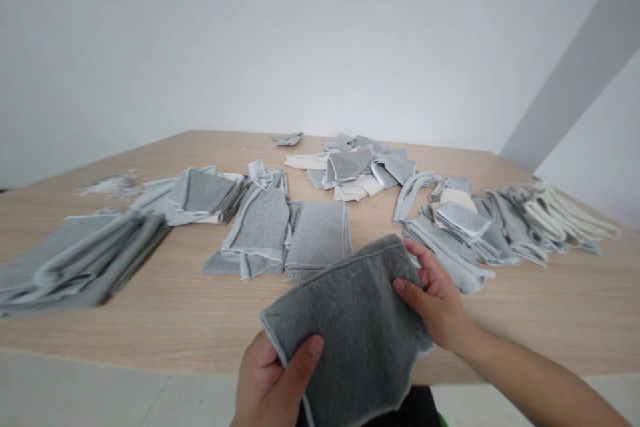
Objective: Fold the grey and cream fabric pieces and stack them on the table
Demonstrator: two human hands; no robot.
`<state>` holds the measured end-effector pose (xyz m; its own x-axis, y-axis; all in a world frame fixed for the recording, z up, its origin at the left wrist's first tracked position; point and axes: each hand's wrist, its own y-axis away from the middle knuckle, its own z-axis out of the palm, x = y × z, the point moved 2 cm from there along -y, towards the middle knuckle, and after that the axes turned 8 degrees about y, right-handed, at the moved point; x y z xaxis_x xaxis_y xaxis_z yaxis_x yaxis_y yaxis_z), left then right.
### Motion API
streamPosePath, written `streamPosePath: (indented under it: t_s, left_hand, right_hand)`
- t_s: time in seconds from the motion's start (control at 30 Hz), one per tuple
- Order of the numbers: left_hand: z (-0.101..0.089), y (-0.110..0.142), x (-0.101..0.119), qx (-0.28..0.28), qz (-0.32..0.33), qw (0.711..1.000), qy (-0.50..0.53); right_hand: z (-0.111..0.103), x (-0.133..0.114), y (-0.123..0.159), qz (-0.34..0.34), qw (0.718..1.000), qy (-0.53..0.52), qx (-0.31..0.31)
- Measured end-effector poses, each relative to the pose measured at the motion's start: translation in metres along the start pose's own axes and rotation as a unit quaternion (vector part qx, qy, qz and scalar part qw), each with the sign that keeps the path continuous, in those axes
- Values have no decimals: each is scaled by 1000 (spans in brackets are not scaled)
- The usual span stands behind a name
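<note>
Grey cloth (367,333): it is held up, tilted, over the near edge of the worktop (190,327).
Left hand (280,373): nearly closed, gripping the cloth's left edge, thumb on front.
Right hand (435,293): partly curled, pinching the right edge with thumb in front.
Folded grey pieces (320,237): just beyond the cloth.
Loose pile (350,165): near the worktop's far edge.

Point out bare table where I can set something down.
The table shows bare wood between the near left folded cloths and the middle stacks, and between the right piles and the near edge. It is crowded in the right piles and back heap, where cloths overlap. The held gray cloth hides part of the near middle.
</note>
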<state>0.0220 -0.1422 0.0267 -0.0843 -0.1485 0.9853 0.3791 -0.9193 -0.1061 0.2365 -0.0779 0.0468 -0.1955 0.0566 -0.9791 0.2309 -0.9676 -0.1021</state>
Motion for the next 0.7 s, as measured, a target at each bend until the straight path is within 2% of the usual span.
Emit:
streamPosePath:
  t_s: [0.13, 0.27, 0.5, 0.6, 0.7]
  left_hand:
    - [-1, -5, 0, 1, -4, 1000, 8]
    - [2, -7, 5, 1, 21, 1000, 0]
    - [5, -7, -1, 89, 32, 995, 44]
    - [9, -8, -4, 104, -37, 984, 138]
    - [13, -12, -8, 48, -136, 964, 224]
  right_hand:
    - [3, 1, 1, 12, 999, -13, 51]
    - [1, 0, -2, 10, 997, -8, 78]
    - [0, 1, -3, 20, 996, 15, 86]
    - [-1, 2, -2, 9, 995, 18, 102]
    - [-2, 2, -1, 7, 994, 12, 104]
